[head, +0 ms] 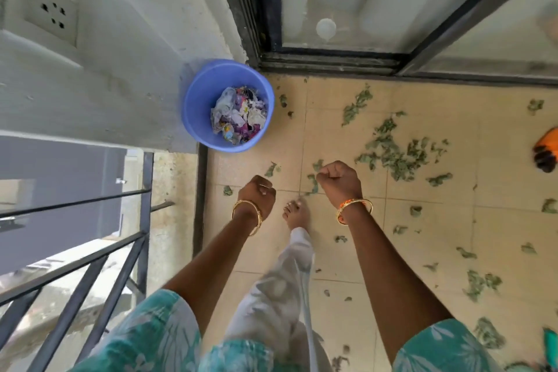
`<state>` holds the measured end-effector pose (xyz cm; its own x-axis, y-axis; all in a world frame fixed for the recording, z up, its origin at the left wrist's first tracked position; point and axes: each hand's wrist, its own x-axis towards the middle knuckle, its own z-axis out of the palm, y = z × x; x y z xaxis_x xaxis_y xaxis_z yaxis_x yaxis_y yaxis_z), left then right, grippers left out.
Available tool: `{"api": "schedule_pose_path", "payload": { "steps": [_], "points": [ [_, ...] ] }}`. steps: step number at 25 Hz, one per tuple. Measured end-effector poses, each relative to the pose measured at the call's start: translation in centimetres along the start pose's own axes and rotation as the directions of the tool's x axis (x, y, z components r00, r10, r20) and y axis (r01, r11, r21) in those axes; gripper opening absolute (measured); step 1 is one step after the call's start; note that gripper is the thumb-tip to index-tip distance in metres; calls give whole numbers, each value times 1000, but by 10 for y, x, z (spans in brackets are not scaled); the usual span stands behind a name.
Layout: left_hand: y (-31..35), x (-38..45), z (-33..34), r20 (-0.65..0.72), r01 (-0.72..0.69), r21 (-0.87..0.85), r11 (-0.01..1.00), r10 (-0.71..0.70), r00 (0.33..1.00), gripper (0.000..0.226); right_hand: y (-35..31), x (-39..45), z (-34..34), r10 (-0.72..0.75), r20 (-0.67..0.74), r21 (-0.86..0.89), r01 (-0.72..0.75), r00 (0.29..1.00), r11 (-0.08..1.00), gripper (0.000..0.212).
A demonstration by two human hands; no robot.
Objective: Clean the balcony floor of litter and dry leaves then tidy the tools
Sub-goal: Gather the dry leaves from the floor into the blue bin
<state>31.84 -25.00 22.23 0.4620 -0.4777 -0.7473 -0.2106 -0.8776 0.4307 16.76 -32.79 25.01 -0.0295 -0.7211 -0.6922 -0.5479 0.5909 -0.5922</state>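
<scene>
Dry grey-green leaves (pixel 392 154) lie scattered over the beige tiled balcony floor (pixel 437 238), thickest in a patch right of centre, thinner toward the near edge. Round blue plastic bucket (pixel 197 106) stands in the far left corner against the white wall (pixel 126 69), holding crumpled paper and wrapper litter (pixel 238 115); print on the wrappers too small to read. Left hand (pixel 258 190) and right hand (pixel 338 180) both curled into fists above the floor; cannot tell whether either holds anything. Gold bangles on both wrists. Bare foot (pixel 296 213) on the tiles between the hands. Black-framed sliding glass door (pixel 332 48) along the far side. Black metal railing (pixel 90 266) at left. White wall socket (pixel 49 13) upper left. Orange object (pixel 548 148) at right edge, partly out of view.
</scene>
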Motion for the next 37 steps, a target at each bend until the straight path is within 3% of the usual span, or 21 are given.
{"api": "schedule_pose_path", "payload": {
  "steps": [4, 8, 10, 13, 16, 20, 23, 26, 29, 32, 35, 37],
  "points": [
    [-53, 18, 4, 10, -23, 62, 998, 23, 1000, 12, 57, -7, 25, -57, -42, 19, 57, 998, 998, 11],
    [-117, 70, 5, 3, 50, 128, 991, -51, 999, 20, 110, 14, 91, -225, 70, -106, 232, 972, 967, 17],
    [-145, 100, 11, -54, 46, 96, 994, -41, 998, 30, 136, 39, 142, -360, 194, -232, 399, 912, 887, 24],
    [-176, 148, 17, -179, -11, 20, 1000, 14, 984, 34, 170, 80, 226, -473, 394, -341, 604, 788, 720, 33],
    [-193, 215, 14, -219, -136, -154, 979, 100, 971, 33, 194, 127, 302, -634, 512, -340, 815, 580, 470, 43],
    [-205, 275, 5, -29, -124, -167, 978, 120, 992, 29, 220, 163, 362, -795, 525, -316, 937, 304, 149, 40],
    [-219, 290, 9, -64, -138, -269, 953, 125, 990, 31, 232, 168, 363, -846, 503, -310, 951, 177, 15, 40],
    [-225, 285, 13, -112, -156, -423, 892, 120, 986, 28, 229, 179, 356, -889, 408, -333, 941, 208, 67, 31],
    [-207, 272, 24, -72, -169, -509, 844, 154, 985, 27, 212, 190, 339, -928, 134, -276, 913, 347, 301, 27],
    [-189, 267, 31, 39, -124, -503, 856, 166, 985, 26, 190, 185, 323, -880, -70, -107, 873, 471, 476, 19],
    [-175, 266, 43, 219, 17, -536, 844, 120, 968, 33, 181, 174, 321, -836, -78, -143, 824, 543, 549, 15],
    [-173, 270, 56, 225, 55, -512, 857, 72, 972, 36, 184, 173, 311, -797, -29, -176, 782, 603, 598, 16]
  ]
}}
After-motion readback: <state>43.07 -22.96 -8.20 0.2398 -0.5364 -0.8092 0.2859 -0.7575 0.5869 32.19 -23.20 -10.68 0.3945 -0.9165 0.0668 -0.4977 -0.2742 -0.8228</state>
